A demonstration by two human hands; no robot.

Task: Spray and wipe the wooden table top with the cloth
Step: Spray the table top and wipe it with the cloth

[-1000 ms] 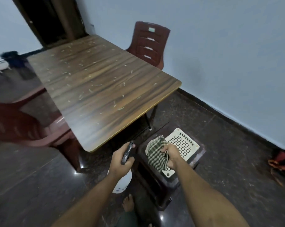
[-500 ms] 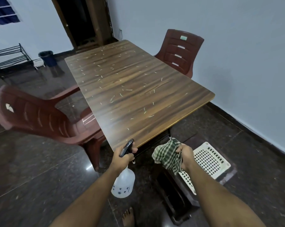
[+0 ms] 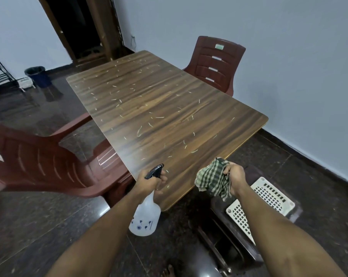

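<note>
Crumbs and pale slivers lie scattered over the wooden table top, which fills the middle of the frame in the single head view, its near corner at lower centre. Low in the frame, left of centre, the left hand is wrapped around the black trigger head of a white spray bottle; the nozzle points up toward the table, and the bottle body hangs below the fist, over the table's near left edge. Right of it, the right hand is clenched around a bunched green checked cloth, held in the air just off the near right edge of the table, not touching the wood. A white perforated tray rests on a dark stool at lower right. One maroon plastic chair stands at upper right by the wall, another at the left.
</note>
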